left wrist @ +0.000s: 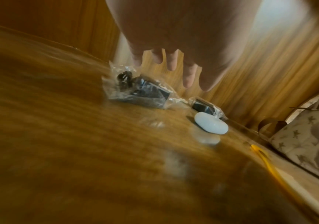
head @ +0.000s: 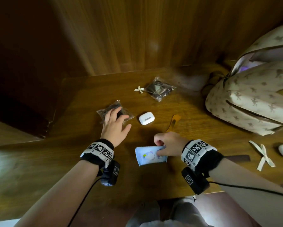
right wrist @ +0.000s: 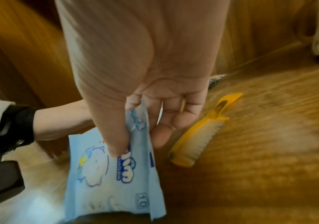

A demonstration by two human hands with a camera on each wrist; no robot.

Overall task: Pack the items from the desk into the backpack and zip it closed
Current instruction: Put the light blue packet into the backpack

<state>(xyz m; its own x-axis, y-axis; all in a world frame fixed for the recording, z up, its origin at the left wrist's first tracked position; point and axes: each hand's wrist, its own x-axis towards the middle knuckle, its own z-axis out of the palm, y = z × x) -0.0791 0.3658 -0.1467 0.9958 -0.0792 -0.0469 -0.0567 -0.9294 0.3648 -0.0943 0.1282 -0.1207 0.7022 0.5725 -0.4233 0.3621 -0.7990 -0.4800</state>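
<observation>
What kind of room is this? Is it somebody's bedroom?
Probably a home room, maybe a bedroom or study; I can't tell which. There is a wooden desk set against wood-panelled walls, and a star-print backpack stands open on it, beside a white earbud case.

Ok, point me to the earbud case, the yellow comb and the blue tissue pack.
earbud case (head: 146, 118): head view, top face.
yellow comb (right wrist: 191, 145): right wrist view, the teeth.
blue tissue pack (right wrist: 105, 174): right wrist view, printed front.

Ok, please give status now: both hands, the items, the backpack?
Left hand open, reaching over clear plastic bag of dark items. Right hand pinches light-blue tissue pack. Beige patterned backpack unzipped, nothing blocking.
</observation>
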